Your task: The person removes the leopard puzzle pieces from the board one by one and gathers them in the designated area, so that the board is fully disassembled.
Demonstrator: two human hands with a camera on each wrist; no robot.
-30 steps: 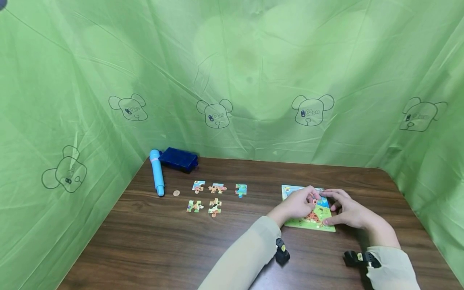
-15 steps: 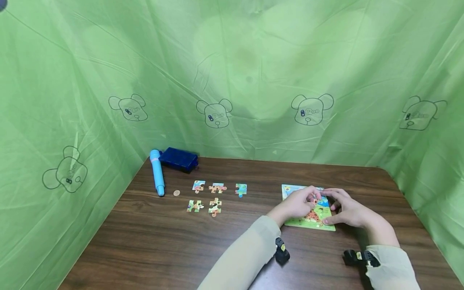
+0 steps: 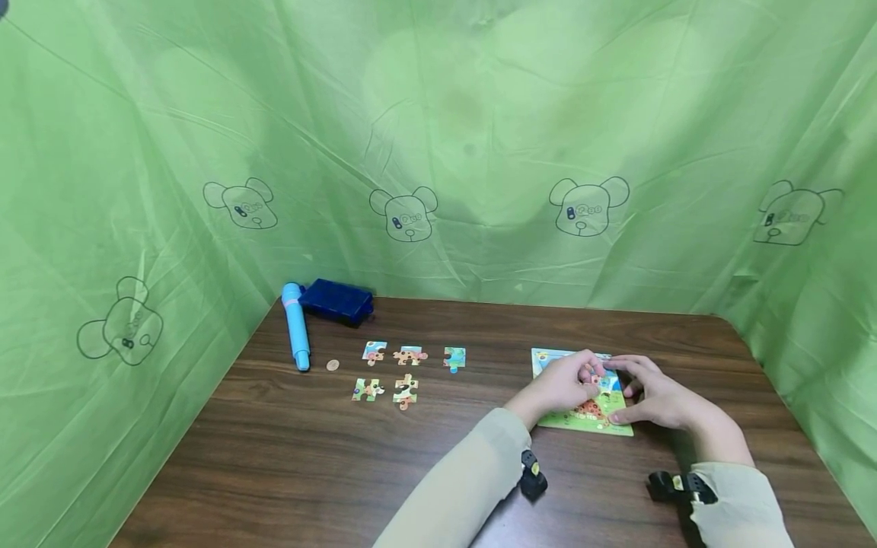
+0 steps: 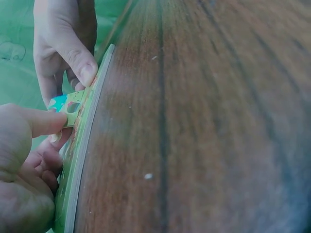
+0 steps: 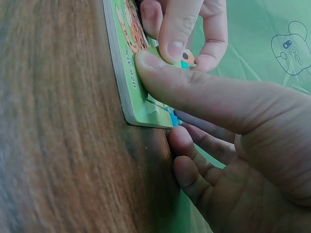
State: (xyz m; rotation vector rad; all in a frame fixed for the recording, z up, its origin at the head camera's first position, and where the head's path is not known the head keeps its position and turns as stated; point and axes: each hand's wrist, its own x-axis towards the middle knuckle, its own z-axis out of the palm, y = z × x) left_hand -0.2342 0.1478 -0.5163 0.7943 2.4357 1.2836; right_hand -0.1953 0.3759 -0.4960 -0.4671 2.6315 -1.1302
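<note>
On a brown wooden table (image 3: pixel 288 457), seen from the head camera, a person's two hands meet over a green puzzle board (image 3: pixel 582 420) at the right side. The left hand (image 3: pixel 558 387) and the right hand (image 3: pixel 654 399) both rest on the board, fingers curled around a small puzzle piece (image 3: pixel 593 376) between them. Five loose pieces (image 3: pixel 404 371) lie well apart to the left, in two rows. Beyond them sit a blue marker (image 3: pixel 297 336), a coin (image 3: pixel 333 365) and a dark blue box (image 3: pixel 337 301). Judging by this, the board is partly filled and five pieces, plus the one in hand, remain to be placed.

From the left wrist camera, the left hand (image 4: pixel 24 165) pinches the piece (image 4: pixel 68 104) with thumb and fingers at the board's (image 4: pixel 80 160) edge, while the right hand's thumb (image 4: pixel 80 65) presses beside it.

From the right wrist camera, the right hand (image 5: pixel 233 126) lays its thumb across the board's (image 5: pixel 131 82) near corner, other fingers curled below its edge. The left hand's fingers (image 5: pixel 177 29) grip the piece (image 5: pixel 187 59), which is not yet seated flat.
</note>
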